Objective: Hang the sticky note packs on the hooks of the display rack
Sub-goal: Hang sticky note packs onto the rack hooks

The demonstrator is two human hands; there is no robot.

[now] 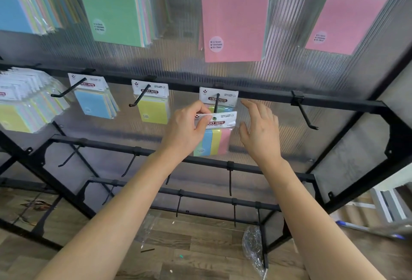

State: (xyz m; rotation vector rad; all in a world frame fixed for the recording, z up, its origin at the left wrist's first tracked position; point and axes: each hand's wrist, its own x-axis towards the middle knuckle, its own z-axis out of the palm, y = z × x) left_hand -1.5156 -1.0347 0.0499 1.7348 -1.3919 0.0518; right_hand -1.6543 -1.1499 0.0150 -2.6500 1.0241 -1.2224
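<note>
Sticky note pack (214,133): left hand (187,128) pinches header, hole seemingly at hook (216,103) tip; right hand (259,131) raised beside, fingers (252,107) spread.

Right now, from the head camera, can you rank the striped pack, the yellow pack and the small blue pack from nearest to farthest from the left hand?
1. The striped pack, pinched by the left hand.
2. The yellow pack, on the next hook leftward.
3. The small blue pack, one hook farther left.

Blue-yellow-pink sticky note pack (215,133) at black hook's (216,103) tip
</note>
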